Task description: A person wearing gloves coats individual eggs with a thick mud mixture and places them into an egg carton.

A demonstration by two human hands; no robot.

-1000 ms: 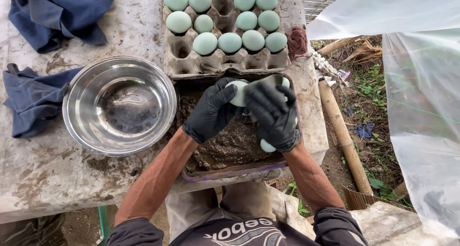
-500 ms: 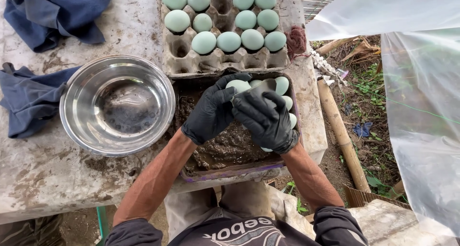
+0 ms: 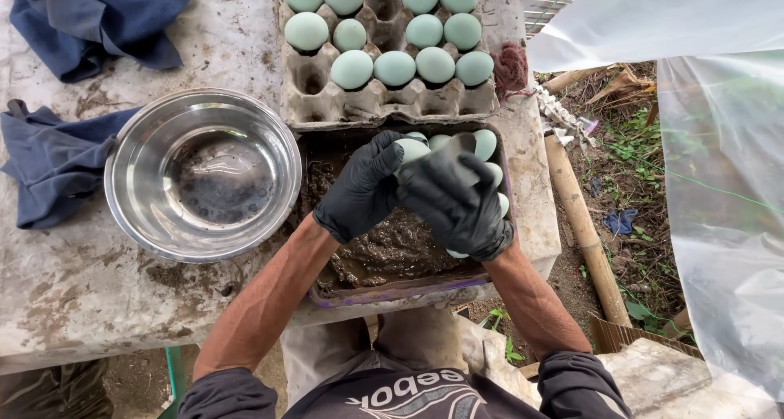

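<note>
Both my hands wear black gloves and meet over a shallow tray [image 3: 392, 292] of dark wet mud. My left hand [image 3: 359, 192] cups a pale blue-green egg [image 3: 410, 149] from the left. My right hand [image 3: 459, 205] wraps over the same egg from the right, with a small grey scraper-like piece [image 3: 460, 144] sticking up above its fingers. Several more pale eggs [image 3: 485, 144] lie in the tray's far right corner, partly hidden by my right hand.
A grey cardboard egg carton [image 3: 384, 100] with several blue-green eggs sits just beyond the tray. A steel bowl [image 3: 122, 190] with muddy residue stands to the left. Dark blue cloths [image 3: 49, 166] lie at the table's left. Clear plastic sheeting [image 3: 719, 207] hangs at right over bare ground.
My right hand has slid lower and leftward across the egg, then settled. The egg stays between both hands over the tray.
</note>
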